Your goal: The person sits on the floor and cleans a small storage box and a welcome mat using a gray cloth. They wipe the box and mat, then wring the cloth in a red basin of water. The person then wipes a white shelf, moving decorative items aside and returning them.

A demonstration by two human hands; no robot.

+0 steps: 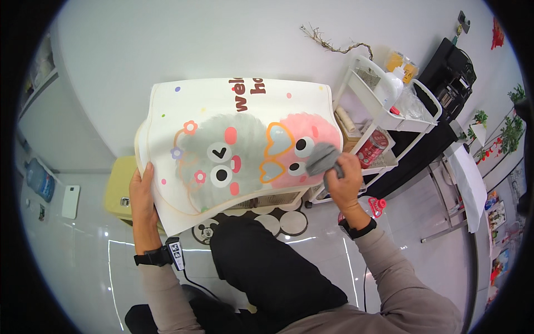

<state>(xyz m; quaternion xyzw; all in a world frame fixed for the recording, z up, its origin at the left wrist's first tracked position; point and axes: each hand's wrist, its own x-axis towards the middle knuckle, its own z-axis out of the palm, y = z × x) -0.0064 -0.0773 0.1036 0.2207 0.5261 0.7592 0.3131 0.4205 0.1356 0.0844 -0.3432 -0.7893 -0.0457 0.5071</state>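
Note:
A large white mat point(217, 98) printed with a grey and a pink fluffy cartoon figure spans the middle of the view, its lower edge curling. My left hand point(143, 192) grips its left edge, thumb on top and fingers behind. At the right end of the mat, my right hand point(345, 179) holds a bunched grey cloth point(322, 158), which lies over the pink figure beside its printed eyes. What the mat rests on is mostly hidden; a pale box-like side shows under its lower edge.
A white tiered cart point(386, 119) with a pump bottle point(391, 85) and a red can point(374, 146) stands close on the right. A yellow-green case point(119, 188) is behind my left hand. A red-capped jug point(375, 207) stands on the floor near my right wrist.

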